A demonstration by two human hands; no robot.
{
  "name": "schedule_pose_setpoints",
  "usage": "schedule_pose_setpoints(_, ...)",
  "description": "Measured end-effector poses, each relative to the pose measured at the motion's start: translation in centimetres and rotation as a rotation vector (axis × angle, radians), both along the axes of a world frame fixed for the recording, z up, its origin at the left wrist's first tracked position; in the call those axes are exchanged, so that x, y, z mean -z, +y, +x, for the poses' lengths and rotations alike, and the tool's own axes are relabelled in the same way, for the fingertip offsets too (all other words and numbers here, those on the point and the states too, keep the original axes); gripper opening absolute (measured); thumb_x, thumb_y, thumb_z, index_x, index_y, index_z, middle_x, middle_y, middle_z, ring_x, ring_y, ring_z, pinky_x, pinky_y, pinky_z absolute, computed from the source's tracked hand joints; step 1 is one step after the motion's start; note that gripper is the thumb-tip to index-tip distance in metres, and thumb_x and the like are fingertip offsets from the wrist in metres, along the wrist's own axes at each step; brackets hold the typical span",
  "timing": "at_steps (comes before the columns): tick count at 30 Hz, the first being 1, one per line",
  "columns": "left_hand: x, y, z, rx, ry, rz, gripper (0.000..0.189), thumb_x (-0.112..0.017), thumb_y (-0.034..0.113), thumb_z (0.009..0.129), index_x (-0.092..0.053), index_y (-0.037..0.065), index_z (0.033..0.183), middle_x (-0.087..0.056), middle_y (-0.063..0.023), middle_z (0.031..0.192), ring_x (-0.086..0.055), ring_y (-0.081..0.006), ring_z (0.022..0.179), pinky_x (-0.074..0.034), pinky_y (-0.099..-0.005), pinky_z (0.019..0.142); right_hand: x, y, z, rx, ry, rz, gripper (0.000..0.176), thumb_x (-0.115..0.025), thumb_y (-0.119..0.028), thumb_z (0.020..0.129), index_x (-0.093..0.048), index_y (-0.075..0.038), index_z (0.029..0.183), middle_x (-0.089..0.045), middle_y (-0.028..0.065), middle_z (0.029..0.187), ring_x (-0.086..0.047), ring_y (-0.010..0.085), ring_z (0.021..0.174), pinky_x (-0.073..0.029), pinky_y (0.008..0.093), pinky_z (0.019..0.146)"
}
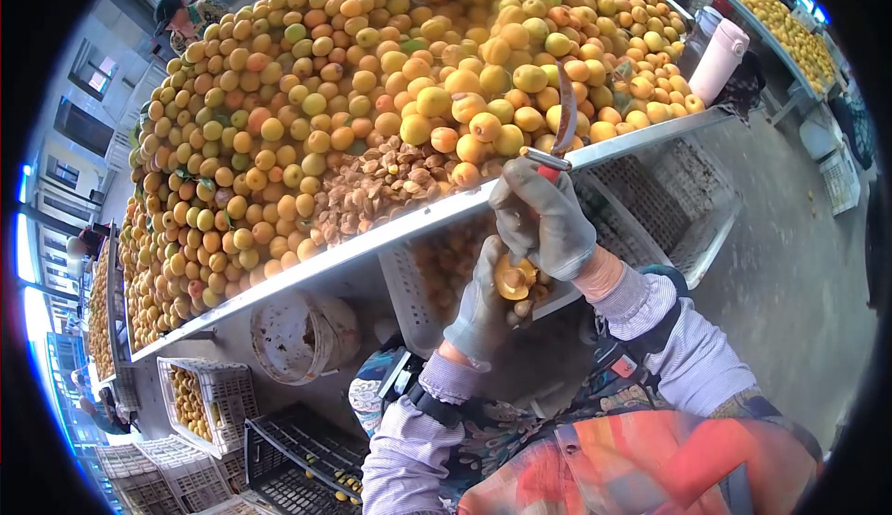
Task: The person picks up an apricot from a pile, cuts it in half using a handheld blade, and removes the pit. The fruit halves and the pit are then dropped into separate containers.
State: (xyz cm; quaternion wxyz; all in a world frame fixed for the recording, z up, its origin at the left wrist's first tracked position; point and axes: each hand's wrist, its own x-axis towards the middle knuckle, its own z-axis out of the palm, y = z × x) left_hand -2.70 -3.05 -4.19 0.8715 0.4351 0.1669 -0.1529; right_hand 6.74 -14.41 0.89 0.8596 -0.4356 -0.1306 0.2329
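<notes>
Cupping the apricot point(512, 278) in our left hand point(483, 309), grip closed round its sides — soft, we judge, easily bruised — our right hand point(546, 222) clasps the knife point(561, 125).

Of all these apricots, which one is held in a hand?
The cut apricot in the gloved left hand, just below the table edge; all others lie heaped on the table or in crates.
</notes>
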Motion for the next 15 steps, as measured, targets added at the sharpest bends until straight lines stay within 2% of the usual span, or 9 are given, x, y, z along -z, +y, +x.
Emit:
schedule_pose_setpoints(1, -0.2, -0.4, 0.0, 0.002, 0.001, 0.001, 0.08, -0.067, 0.002, 0.077, -0.021, -0.002, 0.142, -0.054, -0.0157, 0.11, -0.06, -0.0207, 0.078, -0.052, -0.033, 0.064, 0.1, 0.0, -0.1, 0.0, 0.027, 0.008, 0.027, -0.057, -0.031, 0.095, -0.059, -0.007, 0.082, -0.043, -0.0026, 0.053, -0.035, 0.0065, 0.038, -0.028, 0.0223, 0.037)
schedule_pose_setpoints(2, -0.6, -1.0, 0.0, 0.031, -0.13, 0.156, 0.056, -0.046, 0.032, 0.087, -0.032, 0.005, 0.134, -0.058, -0.0095, 0.097, -0.05, -0.0118, 0.063, -0.042, -0.0239, 0.053, 0.4, -0.1, 0.1, 0.002, 0.028, 0.01, 0.027, -0.057, -0.031, 0.095, -0.059, -0.007, 0.082, -0.043, -0.0026, 0.053, -0.035, 0.0065, 0.038, -0.028, 0.0223, 0.037)
schedule_pose_setpoints(3, -0.9, -1.3, -0.1, 0.064, -0.261, 0.311, 0.06, -0.026, 0.063, 0.097, -0.042, 0.013, 0.125, -0.061, -0.0034, 0.084, -0.041, -0.003, 0.048, -0.031, -0.0148, 0.042, 0.9, -0.5, 0.6, -0.096, 0.086, 0.06, 0.028, -0.057, -0.032, 0.095, -0.058, -0.008, 0.082, -0.042, -0.0029, 0.053, -0.034, 0.0066, 0.039, -0.028, 0.0224, 0.037)
schedule_pose_setpoints(4, -1.0, -1.3, -0.3, 0.07, -0.259, 0.312, 0.06, -0.026, 0.063, 0.097, -0.042, 0.013, 0.125, -0.061, -0.0034, 0.084, -0.041, -0.003, 0.048, -0.031, -0.0148, 0.042, 1.2, -0.7, 0.7, -0.192, 0.144, 0.11, 0.028, -0.058, -0.033, 0.095, -0.057, -0.008, 0.082, -0.041, -0.0031, 0.054, -0.034, 0.0067, 0.039, -0.028, 0.0225, 0.037)
schedule_pose_setpoints(5, -1.2, -1.3, -0.3, 0.098, -0.174, 0.234, 0.061, -0.025, 0.064, 0.096, -0.043, 0.014, 0.125, -0.061, -0.0024, 0.083, -0.041, -0.0028, 0.048, -0.031, -0.0149, 0.042, 1.2, -0.6, 0.6, -0.186, 0.145, 0.112, 0.028, -0.058, -0.033, 0.095, -0.057, -0.008, 0.082, -0.041, -0.0031, 0.054, -0.034, 0.0067, 0.039, -0.028, 0.0225, 0.037)
schedule_pose_setpoints(7, -1.3, -1.3, -0.3, 0.131, -0.09, 0.154, 0.061, -0.025, 0.065, 0.095, -0.043, 0.014, 0.125, -0.06, -0.0014, 0.082, -0.04, -0.0027, 0.048, -0.031, -0.015, 0.042, 1.1, -0.2, 0.3, -0.13, 0.207, -0.015, 0.041, -0.048, -0.04, 0.099, -0.049, -0.009, 0.072, -0.036, -0.003, 0.053, -0.03, 0.0082, 0.037, -0.028, 0.0232, 0.037)
schedule_pose_setpoints(9, -1.2, -1.3, -0.3, 0.143, -0.026, 0.219, 0.061, -0.024, 0.066, 0.095, -0.044, 0.016, 0.123, -0.058, 0.0006, 0.079, -0.041, -0.0024, 0.048, -0.03, -0.0152, 0.041, 1.0, -0.2, 0.1, -0.177, 0.179, -0.031, 0.039, -0.05, -0.04, 0.098, -0.051, -0.009, 0.074, -0.036, -0.0031, 0.053, -0.03, 0.0079, 0.037, -0.027, 0.0227, 0.038)
schedule_pose_setpoints(12, -0.3, -1.2, -0.3, 0.1, 0.087, 0.308, 0.061, -0.024, 0.067, 0.095, -0.046, 0.016, 0.122, -0.056, 0.0016, 0.075, -0.042, -0.002, 0.047, -0.03, -0.0155, 0.04, 1.7, 0.1, -0.1, -0.06, 0.262, -0.004, 0.038, -0.052, -0.039, 0.097, -0.052, -0.009, 0.075, -0.036, -0.0032, 0.053, -0.03, 0.0079, 0.038, -0.027, 0.0231, 0.038)
schedule_pose_setpoints(15, 0.1, -1.4, -0.4, 0.003, 0.133, 0.224, 0.062, -0.025, 0.068, 0.094, -0.052, 0.015, 0.113, -0.055, 0.0011, 0.067, -0.042, -0.0039, 0.043, -0.031, -0.017, 0.038, 1.2, 0.5, -0.9, -0.015, 0.17, -0.094, 0.035, -0.054, -0.038, 0.096, -0.054, -0.008, 0.077, -0.036, -0.0038, 0.055, -0.03, 0.0074, 0.039, -0.026, 0.0235, 0.038)
